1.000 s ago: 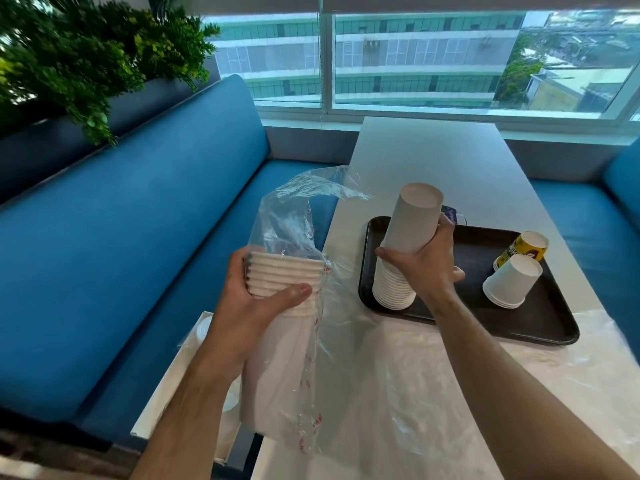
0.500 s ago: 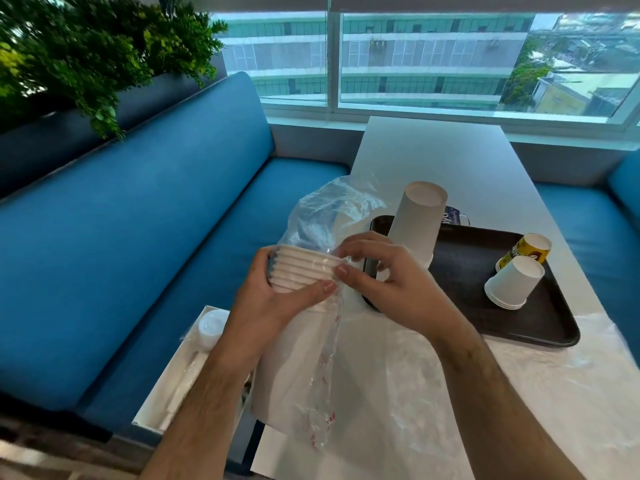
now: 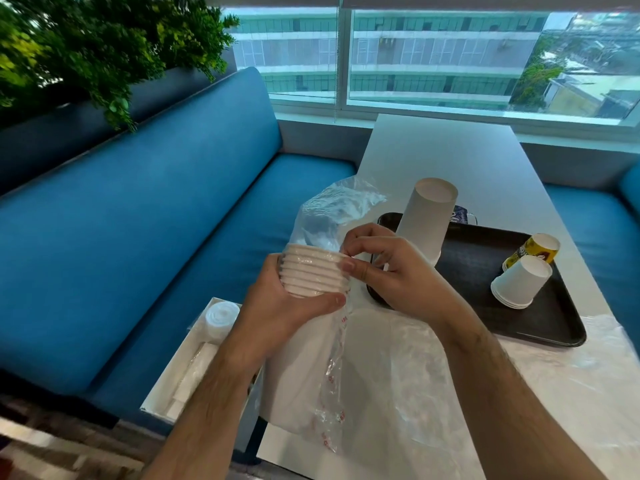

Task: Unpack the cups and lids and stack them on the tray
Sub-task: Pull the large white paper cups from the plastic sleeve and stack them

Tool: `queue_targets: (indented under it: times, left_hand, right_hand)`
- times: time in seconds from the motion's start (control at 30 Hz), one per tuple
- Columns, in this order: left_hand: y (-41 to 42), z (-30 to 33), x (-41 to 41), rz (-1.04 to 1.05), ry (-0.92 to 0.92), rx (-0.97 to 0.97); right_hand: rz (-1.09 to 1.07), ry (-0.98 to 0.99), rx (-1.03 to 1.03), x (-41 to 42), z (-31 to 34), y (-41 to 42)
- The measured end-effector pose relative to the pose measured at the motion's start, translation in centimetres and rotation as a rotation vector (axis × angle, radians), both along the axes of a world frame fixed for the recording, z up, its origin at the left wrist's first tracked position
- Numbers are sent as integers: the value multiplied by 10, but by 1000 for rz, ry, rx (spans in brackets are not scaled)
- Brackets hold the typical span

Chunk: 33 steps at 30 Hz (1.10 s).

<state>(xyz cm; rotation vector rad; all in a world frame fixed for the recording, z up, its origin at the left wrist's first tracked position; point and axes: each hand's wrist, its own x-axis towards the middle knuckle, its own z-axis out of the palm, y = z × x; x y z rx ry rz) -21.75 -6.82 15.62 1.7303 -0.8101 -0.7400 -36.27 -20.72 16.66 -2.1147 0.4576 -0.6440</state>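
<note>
Gripping the bagged stack of white cups [image 3: 313, 271] near its ribbed rims, my left hand [image 3: 287, 306] holds it above the table's near edge, while my right hand [image 3: 388, 271] pinches the clear plastic bag [image 3: 332, 216] at the top rim. On the black tray [image 3: 540, 323] behind stand a tall upturned cup stack [image 3: 426, 216], a short white stack [image 3: 519, 282] and a yellow cup [image 3: 535, 249] touching it. Loose plastic sheet [image 3: 450, 393] covers the near table [image 3: 450, 161], and a white box [image 3: 194, 362] sits on the blue bench [image 3: 138, 237].

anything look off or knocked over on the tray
Yes: the yellow printed cup lies tipped against the small white cup stack on the black tray, not stacked. The tall white stack stands upside down and leans slightly. Nothing spilled or damaged.
</note>
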Motion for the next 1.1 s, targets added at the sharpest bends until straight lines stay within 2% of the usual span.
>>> queue_targets:
  times: [0.2,0.3,0.37,0.47,0.63,0.77,0.87,1.0,1.1]
  left_hand:
    - [5,0,4,-13,-3,25]
    - [8,0,3,-34,-27,52]
    - [8,0,2,-37,-37,55]
    - [7,-1,2,-46,-42,52]
    - [8,-1,10,23,20,6]
    - [7,2,13,45,36,-1]
    - [6,2,13,47,40,-13]
    - [6,-1,17,60,55,-24]
    - [7,-2,20,68,79,-35]
  right_hand:
    - [-95,-84,4,5,-3,2]
    - [-248,-254,222,7,-1,-3]
    - [-300,-285,256,8,1,-7]
    - [-284,-273,274,8,2,-10]
    - [-270,-489,592,-5,3,-23]
    - [-128,-357,657,-14,6,-23]
    - [-31,-216,627,-19,7,-21]
    - [-39,-96,556,-22,6,-24]
    - [-69,75,427,-24,7,-27]
